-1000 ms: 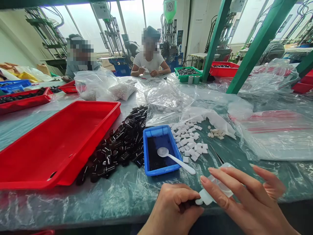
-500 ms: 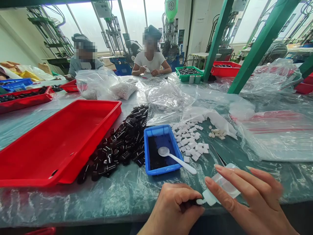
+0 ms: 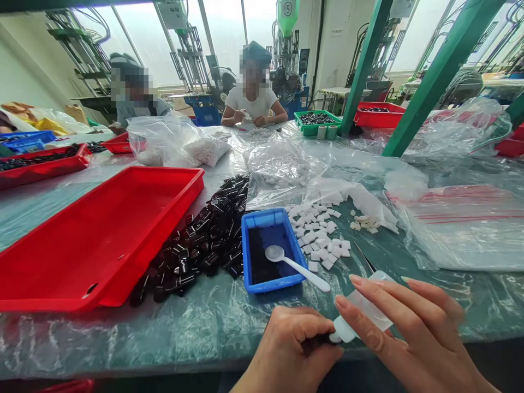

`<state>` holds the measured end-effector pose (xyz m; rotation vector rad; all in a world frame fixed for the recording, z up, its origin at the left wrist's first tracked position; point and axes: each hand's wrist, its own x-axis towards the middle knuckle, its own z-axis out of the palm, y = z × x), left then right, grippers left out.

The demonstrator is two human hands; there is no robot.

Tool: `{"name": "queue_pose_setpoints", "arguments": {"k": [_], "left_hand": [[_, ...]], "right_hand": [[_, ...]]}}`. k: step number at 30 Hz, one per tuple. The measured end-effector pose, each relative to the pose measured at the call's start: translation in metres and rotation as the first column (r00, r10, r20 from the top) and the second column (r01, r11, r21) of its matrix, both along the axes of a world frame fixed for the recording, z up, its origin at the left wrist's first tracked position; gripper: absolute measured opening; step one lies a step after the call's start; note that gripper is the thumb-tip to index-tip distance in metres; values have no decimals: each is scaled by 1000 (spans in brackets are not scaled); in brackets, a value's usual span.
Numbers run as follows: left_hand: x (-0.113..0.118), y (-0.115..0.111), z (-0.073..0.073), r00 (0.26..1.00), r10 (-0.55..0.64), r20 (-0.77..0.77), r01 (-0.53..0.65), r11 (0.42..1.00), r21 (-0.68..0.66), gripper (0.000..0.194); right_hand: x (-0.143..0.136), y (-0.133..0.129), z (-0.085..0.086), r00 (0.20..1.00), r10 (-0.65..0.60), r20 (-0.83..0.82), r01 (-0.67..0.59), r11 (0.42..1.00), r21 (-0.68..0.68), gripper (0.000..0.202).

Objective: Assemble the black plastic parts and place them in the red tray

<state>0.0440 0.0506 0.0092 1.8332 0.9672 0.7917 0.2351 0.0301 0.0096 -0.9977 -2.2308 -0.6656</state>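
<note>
Bottle [image 3: 367, 307] in right hand [image 3: 421, 338], under spread fingers, held it slanting down-left along its long axis, tip [image 3: 334, 338] just beside the dark piece [image 3: 323, 339] pinched in left hand [image 3: 289, 341], nearer that end.

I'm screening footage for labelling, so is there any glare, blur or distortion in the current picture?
Head view: windows blown out white; streaky glare on the plastic table cover; bright glints on the black pieces; green posts lean, perhaps partly wide-angle stretch; right hand slightly soft at its outermost finger, blue tray crisp.
</note>
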Motion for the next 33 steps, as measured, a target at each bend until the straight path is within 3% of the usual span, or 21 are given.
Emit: {"name": "queue_pose_setpoints", "arguments": {"k": [9,14,24,33], "left_hand": [[0,0,1,1000,-9,18,10,1000,-18,25],[1,1,1,1000,2,21,-1,1000,-21,31],[0,-1,0,998,27,53,-26,999,-24,15],[0,0,-3,1000,6,31,-6,1000,16,19]], "right_hand": [[-4,2,5,999,23,31,-24,999,39,31],[-5,0,10,999,15,34,-14,1000,-6,30],[-5,-1,5,996,-50,-68,52,998,29,26],[-9,2,9,997,-43,-69,47,997,56,25]]}}
